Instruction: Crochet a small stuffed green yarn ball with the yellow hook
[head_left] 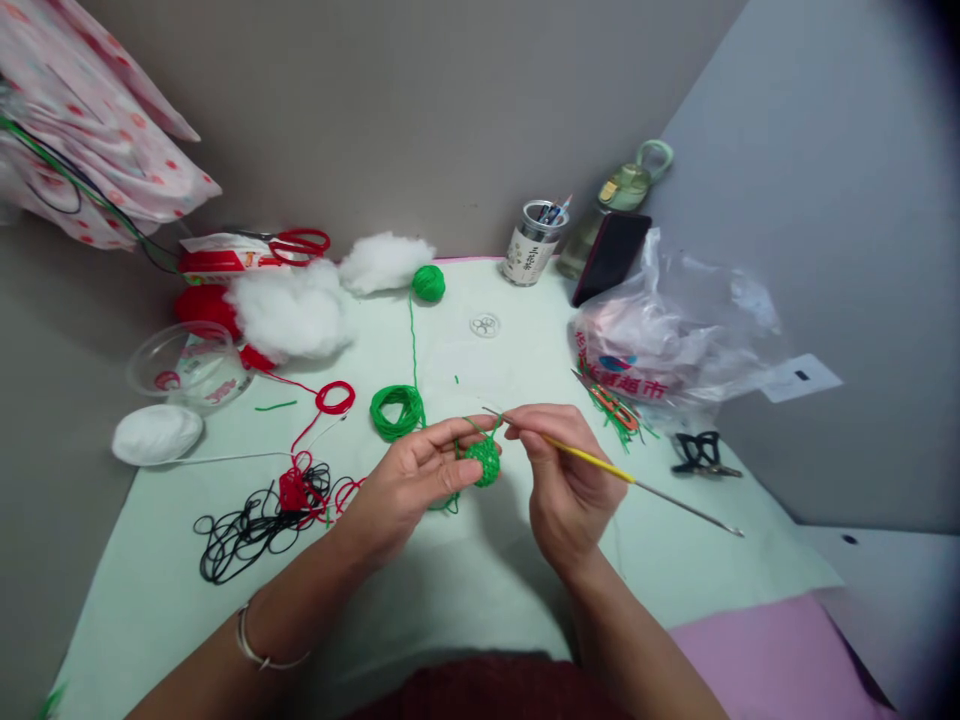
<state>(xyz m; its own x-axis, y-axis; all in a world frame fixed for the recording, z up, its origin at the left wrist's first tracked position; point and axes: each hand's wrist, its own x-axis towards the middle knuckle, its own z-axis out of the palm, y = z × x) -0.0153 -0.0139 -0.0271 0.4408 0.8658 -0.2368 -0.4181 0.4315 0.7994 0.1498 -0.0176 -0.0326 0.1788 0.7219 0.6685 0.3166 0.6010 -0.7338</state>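
The green crochet piece (484, 466) was above the table's (675, 540) middle, pinched in the left hand (401, 485), index finger extended; the right hand (564, 480), fingers curled, gripped a hook (600, 462) — stuffing (292, 312) lay toward the far-left corner, a plastic bag (660, 325) near the right edge.

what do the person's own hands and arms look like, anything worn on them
The left hand and right hand are both gloveless, and no sleeve shows on either forearm. A thin, silvery, rounded bangle circles the left forearm near the wrist; nothing is visible on the right one. No ring can be made out on the fingers.
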